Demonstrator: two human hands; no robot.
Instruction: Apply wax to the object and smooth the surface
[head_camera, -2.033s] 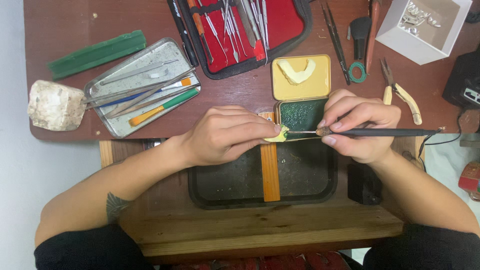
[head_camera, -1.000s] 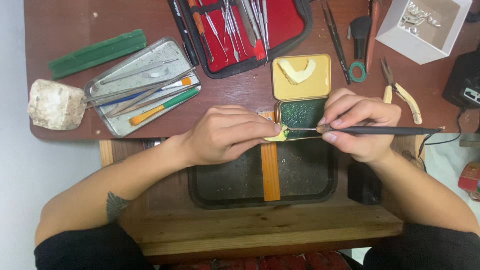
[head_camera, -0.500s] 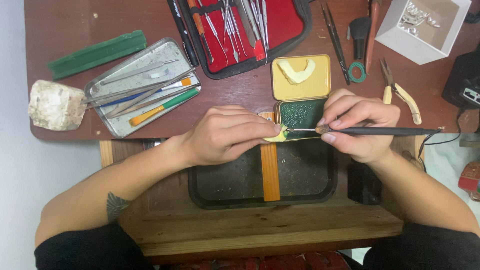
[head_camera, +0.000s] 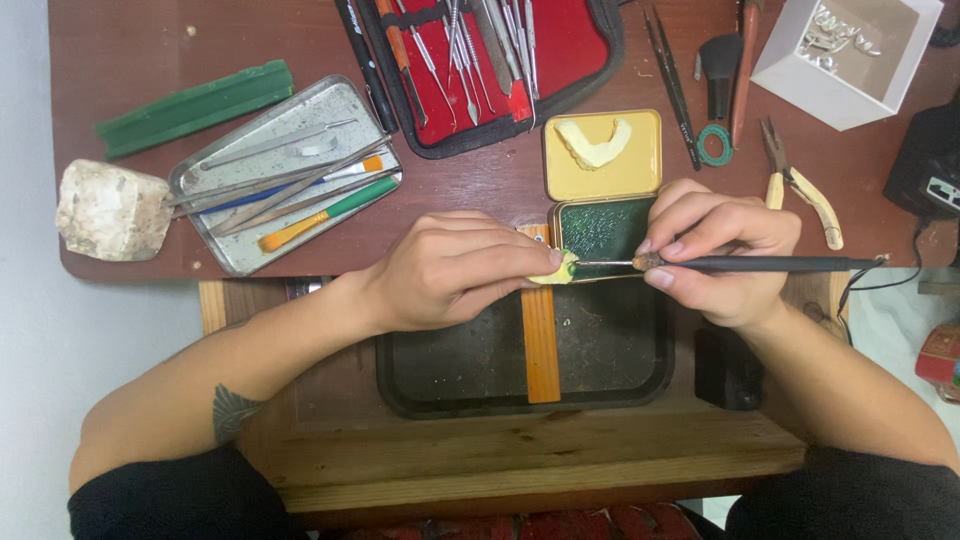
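Note:
My left hand (head_camera: 455, 270) pinches a small pale yellow-green wax piece (head_camera: 556, 268) between thumb and fingers, over the top of an orange wooden peg (head_camera: 540, 340). My right hand (head_camera: 715, 250) grips a thin black-handled carving tool (head_camera: 770, 264) like a pen, lying level. Its metal tip touches the wax piece from the right. A thin cable trails from the tool's far end. Both hands hover above a black tray (head_camera: 620, 380) set in the wooden bench.
An open yellow tin (head_camera: 602, 150) with a pale tooth cast sits behind the hands. Further back are a red instrument case (head_camera: 495, 60), a metal tray of tools (head_camera: 285, 180), a green wax bar (head_camera: 195, 108), a white stone block (head_camera: 110, 210), pliers (head_camera: 800, 190) and a white box (head_camera: 845, 50).
Nothing has visibly moved; both hands hold the same pose with the tool tip at the wax piece.

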